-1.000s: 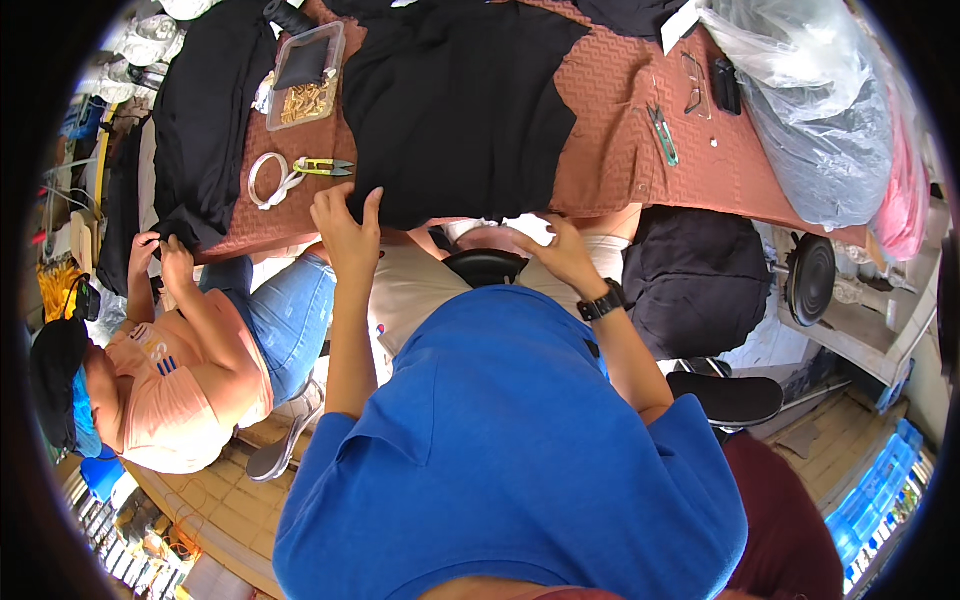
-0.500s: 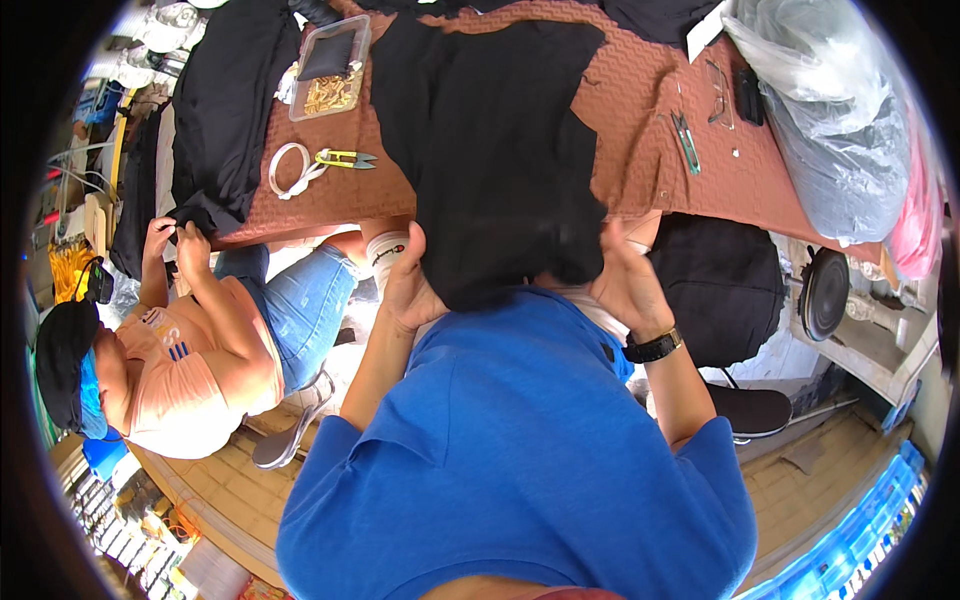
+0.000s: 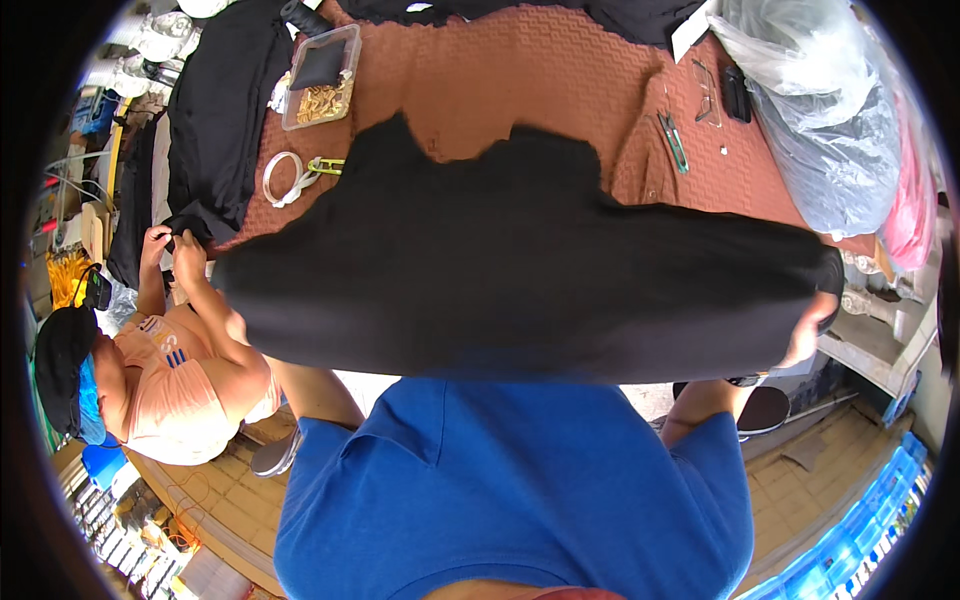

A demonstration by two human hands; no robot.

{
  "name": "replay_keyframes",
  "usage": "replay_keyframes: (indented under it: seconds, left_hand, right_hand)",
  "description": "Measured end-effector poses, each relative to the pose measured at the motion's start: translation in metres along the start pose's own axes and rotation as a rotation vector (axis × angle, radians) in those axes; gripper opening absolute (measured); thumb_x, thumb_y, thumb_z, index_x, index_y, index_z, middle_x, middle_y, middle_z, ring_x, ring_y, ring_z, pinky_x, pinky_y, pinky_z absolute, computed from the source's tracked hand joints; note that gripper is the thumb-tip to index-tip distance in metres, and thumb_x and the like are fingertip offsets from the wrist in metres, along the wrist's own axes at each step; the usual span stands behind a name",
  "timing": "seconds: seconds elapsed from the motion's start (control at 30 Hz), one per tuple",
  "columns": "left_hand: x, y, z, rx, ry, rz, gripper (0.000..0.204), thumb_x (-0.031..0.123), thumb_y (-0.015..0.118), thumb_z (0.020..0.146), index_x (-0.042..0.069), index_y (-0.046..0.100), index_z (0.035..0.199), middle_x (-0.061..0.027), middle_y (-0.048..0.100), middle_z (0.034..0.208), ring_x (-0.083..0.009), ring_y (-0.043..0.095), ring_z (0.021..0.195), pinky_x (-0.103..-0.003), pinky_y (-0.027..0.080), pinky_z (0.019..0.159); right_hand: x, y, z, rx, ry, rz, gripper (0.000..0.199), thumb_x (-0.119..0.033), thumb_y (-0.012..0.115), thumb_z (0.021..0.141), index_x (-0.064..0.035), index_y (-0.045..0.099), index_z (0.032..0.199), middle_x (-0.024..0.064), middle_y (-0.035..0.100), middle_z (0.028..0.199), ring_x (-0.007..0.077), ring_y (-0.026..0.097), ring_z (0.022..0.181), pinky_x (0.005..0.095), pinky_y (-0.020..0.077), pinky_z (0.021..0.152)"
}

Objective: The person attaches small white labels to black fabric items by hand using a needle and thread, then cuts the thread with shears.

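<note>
A dark black garment (image 3: 520, 270) is stretched wide across my lap, its lower edge pulled into a long, nearly straight line in front of my blue shirt. Its upper part, with a curved neckline-like cut, lies on the brown-covered table (image 3: 480, 70). My right hand (image 3: 808, 328) grips the garment's right end, where the cloth folds round the fingers and hides part of them. The left forearm (image 3: 320, 397) reaches up to the cloth's left end, but my left hand is hidden by the garment.
Left on the table are a clear box (image 3: 322, 78) of gold-coloured pieces, a white ring (image 3: 285, 180) and partly covered yellow thread snips (image 3: 326, 166). To the right lie green snips (image 3: 673, 142), glasses (image 3: 706, 93) and plastic bags (image 3: 820, 120). A co-worker (image 3: 180, 380) sits close on the left.
The garment has been drawn toward me and spread sideways from a narrow hang. Both my arms have moved apart, and the left hand has gone out of sight behind the cloth.
</note>
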State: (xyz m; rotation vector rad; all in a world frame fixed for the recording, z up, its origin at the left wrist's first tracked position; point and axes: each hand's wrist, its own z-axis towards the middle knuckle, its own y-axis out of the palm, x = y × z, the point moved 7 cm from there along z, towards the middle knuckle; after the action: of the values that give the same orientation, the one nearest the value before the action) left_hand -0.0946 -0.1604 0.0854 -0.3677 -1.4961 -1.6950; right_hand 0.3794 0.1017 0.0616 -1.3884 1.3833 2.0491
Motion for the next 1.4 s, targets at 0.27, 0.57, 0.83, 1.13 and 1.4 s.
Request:
replay_keyframes:
  seconds: [0.27,0.57,0.83,1.13,1.4]
  left_hand:
    - [0.038,0.033,0.142,0.867,0.028,0.876,0.066,0.024,0.068,0.092,-0.003,0.044,0.147,-0.0185,0.056,0.14,-0.0245,0.052,0.133,-0.038,0.03,0.118]
    - [0.04,0.049,0.121,0.531,0.168,1.09,0.073,0.029,0.073,0.092,-0.001,0.042,0.15,-0.0182,0.052,0.144,-0.0259,0.053,0.131,-0.04,0.038,0.113]
    - [-0.051,-0.04,0.014,0.422,-0.271,0.801,0.044,0.002,0.063,0.097,-0.003,0.055,0.14,-0.0108,0.059,0.139,-0.017,0.056,0.126,-0.031,0.04,0.11]
    - [-0.083,-0.072,-0.084,0.53,-0.569,0.793,0.047,0.0,0.067,0.092,-0.003,0.056,0.138,-0.0106,0.062,0.131,-0.0138,0.061,0.115,-0.026,0.048,0.099]
    - [-0.069,-0.066,-0.114,0.374,-0.867,1.072,0.042,-0.002,0.067,0.09,0.001,0.061,0.131,-0.0097,0.065,0.123,-0.0168,0.065,0.103,-0.029,0.051,0.093]
  right_hand:
    - [-0.089,-0.011,0.16,0.302,-0.32,-0.25,0.047,-0.013,0.064,0.095,0.0054,0.051,0.137,0.0181,0.063,0.129,0.0259,0.063,0.117,0.0407,0.0512,0.099]
    - [-0.108,0.072,0.101,0.552,-0.24,-0.554,0.046,-0.019,0.071,0.094,0.0027,0.058,0.132,0.0114,0.068,0.119,0.0189,0.067,0.1,0.0283,0.0536,0.088]
    - [0.032,0.003,0.031,0.268,-0.011,-0.958,0.041,-0.014,0.066,0.098,0.0072,0.057,0.132,0.0127,0.067,0.124,0.0167,0.061,0.112,0.0308,0.0443,0.102]
    - [0.111,-0.042,-0.047,0.266,0.331,-0.882,0.029,-0.013,0.063,0.099,0.0079,0.059,0.119,0.015,0.069,0.105,0.0168,0.061,0.096,0.0308,0.0487,0.088]
    - [0.102,-0.064,-0.08,0.205,0.523,-1.495,0.045,-0.012,0.07,0.091,0.0046,0.052,0.128,0.0287,0.065,0.111,0.0466,0.064,0.103,0.0459,0.0521,0.084]
